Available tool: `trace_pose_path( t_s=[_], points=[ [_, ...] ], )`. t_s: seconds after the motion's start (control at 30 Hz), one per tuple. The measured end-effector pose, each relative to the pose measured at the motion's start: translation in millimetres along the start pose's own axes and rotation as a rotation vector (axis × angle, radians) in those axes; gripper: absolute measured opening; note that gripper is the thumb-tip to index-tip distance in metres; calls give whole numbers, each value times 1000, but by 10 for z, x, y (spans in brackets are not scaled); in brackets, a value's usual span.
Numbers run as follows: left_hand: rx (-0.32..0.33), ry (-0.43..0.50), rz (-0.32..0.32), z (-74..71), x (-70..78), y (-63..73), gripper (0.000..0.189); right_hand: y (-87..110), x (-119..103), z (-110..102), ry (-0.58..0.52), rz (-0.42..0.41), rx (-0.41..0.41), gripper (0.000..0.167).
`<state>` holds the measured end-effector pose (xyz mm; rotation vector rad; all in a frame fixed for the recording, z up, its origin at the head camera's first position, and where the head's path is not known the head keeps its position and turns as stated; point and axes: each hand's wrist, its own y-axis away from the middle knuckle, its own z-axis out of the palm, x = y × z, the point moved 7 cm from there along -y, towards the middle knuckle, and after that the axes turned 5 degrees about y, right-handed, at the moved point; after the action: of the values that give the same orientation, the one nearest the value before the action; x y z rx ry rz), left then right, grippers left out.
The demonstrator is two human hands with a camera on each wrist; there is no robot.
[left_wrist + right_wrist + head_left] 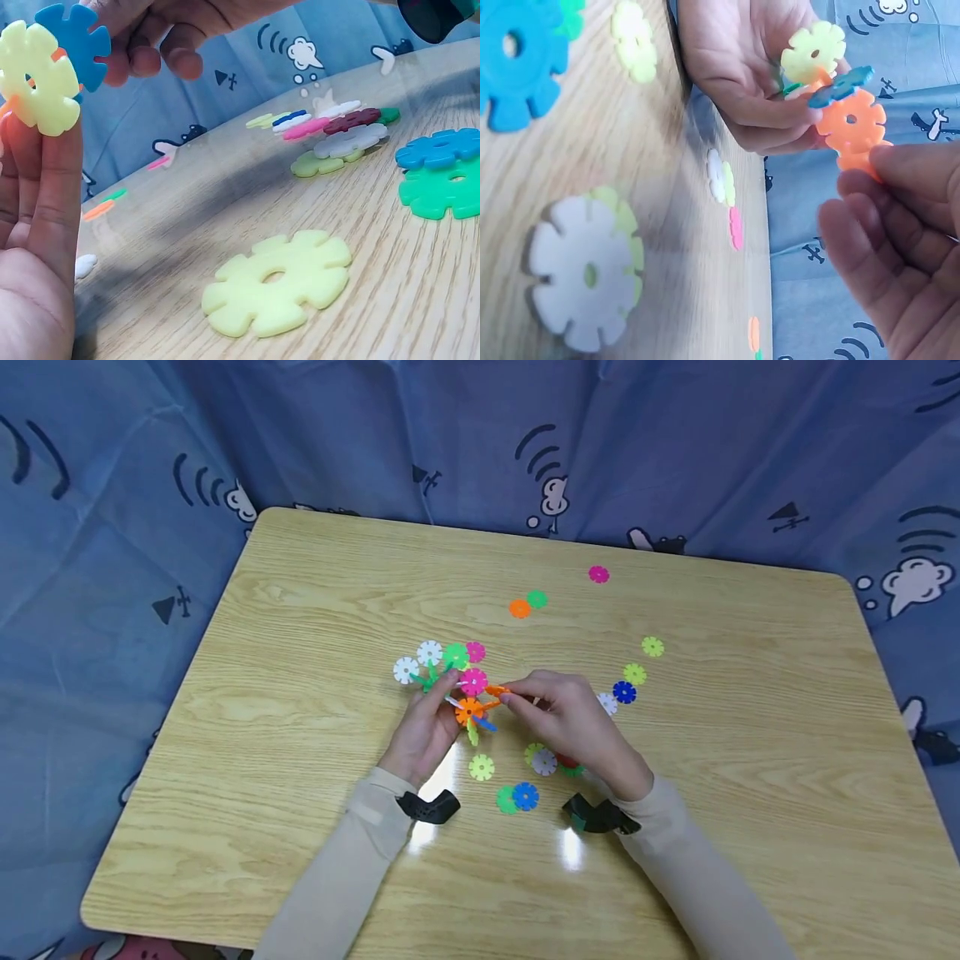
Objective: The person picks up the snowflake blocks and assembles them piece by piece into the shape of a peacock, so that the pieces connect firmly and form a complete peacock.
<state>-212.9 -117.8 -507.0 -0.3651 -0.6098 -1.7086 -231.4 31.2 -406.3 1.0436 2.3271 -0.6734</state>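
Observation:
Above the table, my left hand (420, 739) holds a cluster of interlocked notched plastic discs. In the head view it shows a pink disc (473, 682), an orange disc (469, 712) and green, white, blue and yellow ones on edge. My right hand (566, 714) pinches an orange disc (856, 160) between thumb and forefinger at the cluster's right side. This disc meets another orange disc (866, 112) of the cluster in the right wrist view. A pale yellow disc (37, 79) and a blue disc (79, 49) stick out of the cluster in the left wrist view.
Loose discs lie on the wooden table (247, 735). A yellow disc (482, 767) and an overlapping blue disc (526, 796) and green disc (507, 800) lie between the forearms. Several lie beyond the right hand, including a dark blue disc (624, 692). A patterned blue curtain (465, 443) borders the table.

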Motion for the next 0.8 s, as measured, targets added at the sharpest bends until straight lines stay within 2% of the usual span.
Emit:
trace_pose_path(
  t_s=[0.1, 0.23, 0.43, 0.57, 0.7, 0.8],
  points=[
    [-2, -3, -12, -5, -5, 7, 15, 6, -27, 1, 22, -29, 12, 14],
    [-11, -22, -31, 0, -17, 14, 17, 9, -39, 13, 43, -25, 1, 15],
    [-13, -25, -28, 15, -10, 4, 12, 15, -16, 59, 64, 30, -64, 20],
    [-24, -58, -30, 33, -1, 3, 11, 18, 15, 80, 8, 65, -114, 23],
    [-49, -101, -41, 44, -7, 4, 14, 20, 100, 106, -72, 145, -181, 23],
    [-63, -133, -41, 51, -13, 2, 15, 18, 210, 136, -132, 268, -225, 25]
  ],
)
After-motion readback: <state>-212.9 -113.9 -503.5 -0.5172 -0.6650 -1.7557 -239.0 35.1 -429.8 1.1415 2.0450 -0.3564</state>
